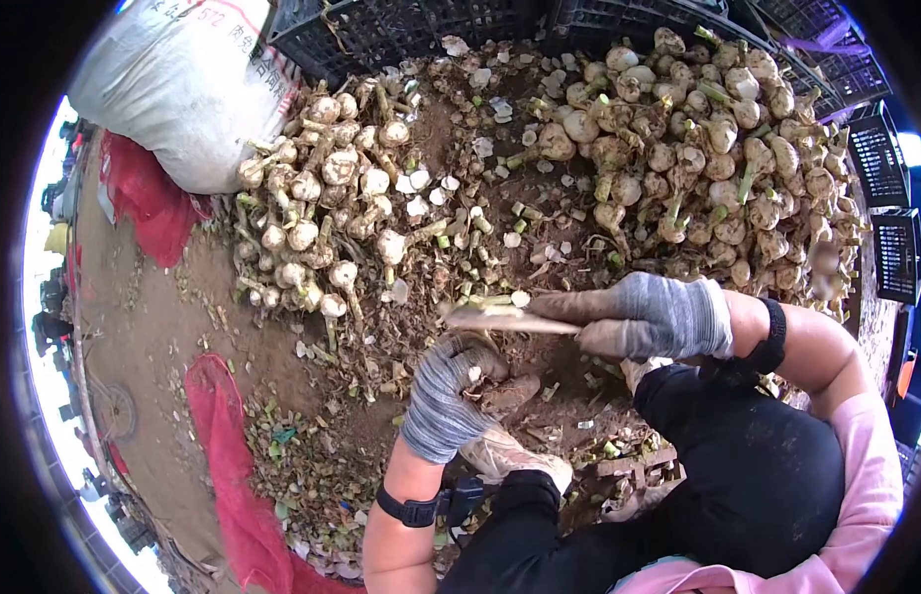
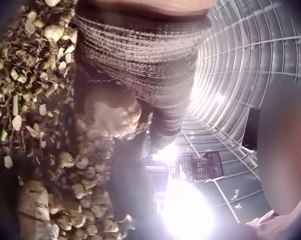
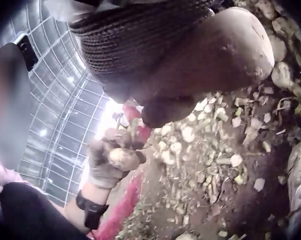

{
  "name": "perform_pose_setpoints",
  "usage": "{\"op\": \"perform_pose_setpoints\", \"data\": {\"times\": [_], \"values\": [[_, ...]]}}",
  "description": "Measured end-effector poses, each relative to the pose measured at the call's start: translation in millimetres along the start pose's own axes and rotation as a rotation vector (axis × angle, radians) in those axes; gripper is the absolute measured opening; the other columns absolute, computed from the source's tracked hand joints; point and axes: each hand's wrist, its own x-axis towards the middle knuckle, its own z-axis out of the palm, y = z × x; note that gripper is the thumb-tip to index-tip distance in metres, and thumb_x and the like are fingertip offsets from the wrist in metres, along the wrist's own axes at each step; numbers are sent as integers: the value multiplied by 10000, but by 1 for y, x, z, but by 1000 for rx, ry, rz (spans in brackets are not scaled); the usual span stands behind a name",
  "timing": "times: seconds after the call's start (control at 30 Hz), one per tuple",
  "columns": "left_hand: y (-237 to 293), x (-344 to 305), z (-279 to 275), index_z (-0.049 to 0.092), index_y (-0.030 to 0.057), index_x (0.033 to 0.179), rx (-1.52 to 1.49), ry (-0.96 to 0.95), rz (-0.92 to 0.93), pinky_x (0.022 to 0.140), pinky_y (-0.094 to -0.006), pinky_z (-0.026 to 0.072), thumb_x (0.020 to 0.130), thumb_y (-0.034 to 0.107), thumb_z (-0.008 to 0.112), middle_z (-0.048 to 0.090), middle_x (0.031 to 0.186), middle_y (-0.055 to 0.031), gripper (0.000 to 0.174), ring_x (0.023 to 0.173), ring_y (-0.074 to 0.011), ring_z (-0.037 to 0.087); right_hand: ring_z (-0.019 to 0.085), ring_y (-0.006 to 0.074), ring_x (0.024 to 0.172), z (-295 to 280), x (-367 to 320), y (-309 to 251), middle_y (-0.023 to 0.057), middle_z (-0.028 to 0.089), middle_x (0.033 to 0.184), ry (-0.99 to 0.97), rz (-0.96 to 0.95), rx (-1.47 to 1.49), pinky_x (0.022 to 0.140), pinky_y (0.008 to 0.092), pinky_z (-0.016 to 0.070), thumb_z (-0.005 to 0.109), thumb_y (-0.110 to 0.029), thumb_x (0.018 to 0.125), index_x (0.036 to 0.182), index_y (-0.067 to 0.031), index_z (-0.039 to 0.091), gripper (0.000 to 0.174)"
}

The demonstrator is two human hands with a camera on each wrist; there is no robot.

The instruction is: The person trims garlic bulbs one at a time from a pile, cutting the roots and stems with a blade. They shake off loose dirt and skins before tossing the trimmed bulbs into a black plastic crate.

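Observation:
My left hand (image 1: 451, 386), in a striped grey glove with dirty fingers, holds a garlic bulb (image 3: 123, 159) that shows clearly in the right wrist view. In the head view the fingers mostly hide that bulb. Just above it, my gloved right hand (image 1: 644, 317) grips a knife (image 1: 510, 320) with a flat, dirt-coloured blade lying crosswise and pointing left. A pale green cut stem (image 1: 488, 300) shows along the blade's upper edge. The right wrist view has the right glove (image 3: 200, 60) large at the top, with the knife hidden there.
Whole garlic with stems is heaped at the left (image 1: 332, 188), and a larger pile (image 1: 698, 148) lies at the right. Stem bits and peelings litter the soil. A white sack (image 1: 193, 89), red netting (image 1: 228, 465) and black crates (image 1: 421, 35) stand or lie around. Shoes (image 1: 515, 455) are below the hands.

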Motion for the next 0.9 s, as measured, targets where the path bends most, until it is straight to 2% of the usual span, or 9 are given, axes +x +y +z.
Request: {"op": "perform_pose_setpoints", "data": {"times": [0.13, 0.17, 0.2, 0.27, 0.43, 0.53, 0.63, 0.8, 0.9], "values": [[-4, 2, -7, 629, 107, 716, 364, -48, 257, 683, -338, 543, 693, 176, 799, 628, 680, -63, 186, 657, -172, 627, 609, 271, 1043, 2, 5, 2, 169, 631, 1159, -3, 172, 6, 917, 334, 464, 517, -328, 958, 1388, -79, 421, 505], [-14, -13, -15, 660, 110, 802, 79, 324, 116, 679, -349, 577, 755, 202, 753, 676, 776, -66, 139, 698, -154, 655, 630, 287, 941, -8, 1, 27, 170, 652, 1098, 97, 375, -161, 860, 345, 487, 520, -354, 949, 1396, -90, 409, 532], [-22, -28, -28, 654, 100, 944, -191, 269, -470, 724, -360, 601, 800, 239, 726, 684, 937, -70, 213, 760, -182, 677, 652, 303, 838, -23, -7, 63, 171, 672, 1037, 195, 578, -337, 804, 356, 511, 524, -380, 939, 1405, -100, 397, 558], [-51, -25, -34, 617, 105, 1066, -509, 646, -764, 734, -349, 608, 819, 349, 706, 647, 1083, -114, 358, 862, -201, 677, 646, 292, 829, -7, -21, 104, 173, 671, 1011, 242, 336, -370, 804, 360, 502, 518, -401, 937, 1408, -118, 398, 563], [35, 32, -4, 445, 90, 1320, -1002, 122, -176, 709, -328, 567, 740, 191, 785, 527, 1282, -119, 680, 972, -252, 613, 595, 237, 1042, 6, -2, 91, 188, 586, 1230, 58, 400, -156, 896, 332, 454, 473, -433, 953, 1427, -125, 369, 574], [-34, 75, -15, 379, 60, 1381, -605, 470, -678, 731, -293, 584, 712, 71, 791, 490, 1293, -219, 787, 1118, -290, 566, 504, 312, 1227, 4, 4, 90, 199, 522, 1319, 58, 255, -141, 1014, 356, 375, 430, -459, 959, 1426, -99, 356, 593], [-167, 98, -28, 346, -42, 1367, -223, 638, -1093, 870, -341, 526, 710, 219, 819, 463, 1312, -291, 851, 1158, -298, 545, 599, 178, 1004, 0, 6, 99, 158, 618, 1177, 125, 186, -186, 892, 310, 451, 474, -287, 972, 1421, -90, 378, 499], [-243, 99, -18, 349, -42, 1360, 222, 555, -1235, 471, -295, 474, 647, 297, 850, 640, 870, -166, 935, 516, -169, 551, 576, 206, 1117, 1, 12, 102, 180, 593, 1231, 149, 189, -169, 947, 330, 430, 475, -297, 976, 1416, -88, 382, 496], [-179, 90, -15, 271, -2, 1407, -403, 726, -1056, 482, -276, 497, 678, 67, 781, 618, 843, -146, 893, 564, -179, 579, 571, 228, 1137, -6, 13, 73, 182, 580, 1251, 168, 175, -142, 950, 329, 427, 484, -311, 971, 1418, -87, 379, 511]]}}
